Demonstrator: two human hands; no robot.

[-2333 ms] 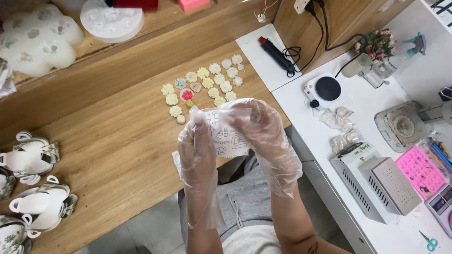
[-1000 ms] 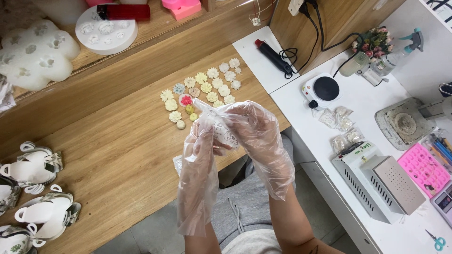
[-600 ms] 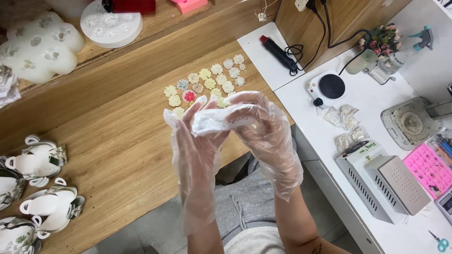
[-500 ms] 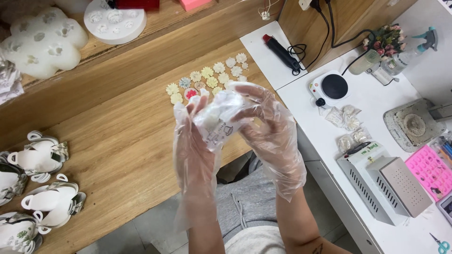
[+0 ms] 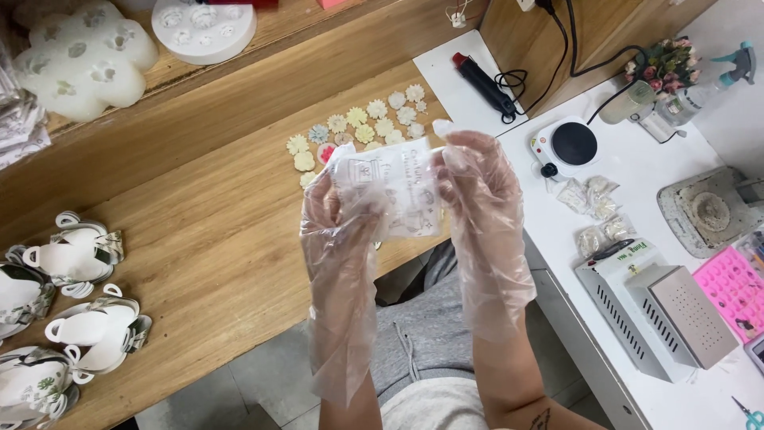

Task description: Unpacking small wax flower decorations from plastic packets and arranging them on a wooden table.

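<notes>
Small clear printed bag (image 5: 394, 191) now spread flat, upright betw. both gloved hands, just above wooden table (image 5: 183, 239) edge; 0.5 s ago was bunched up. Left hand (image 5: 342, 231) pinching bag's left side, right hand (image 5: 477, 199) pinching right edge, fingers closed on it. Pastel flower pieces (image 5: 358, 131) lying on table just behind bag. White cups (image 5: 76, 263) at table's left end.
</notes>
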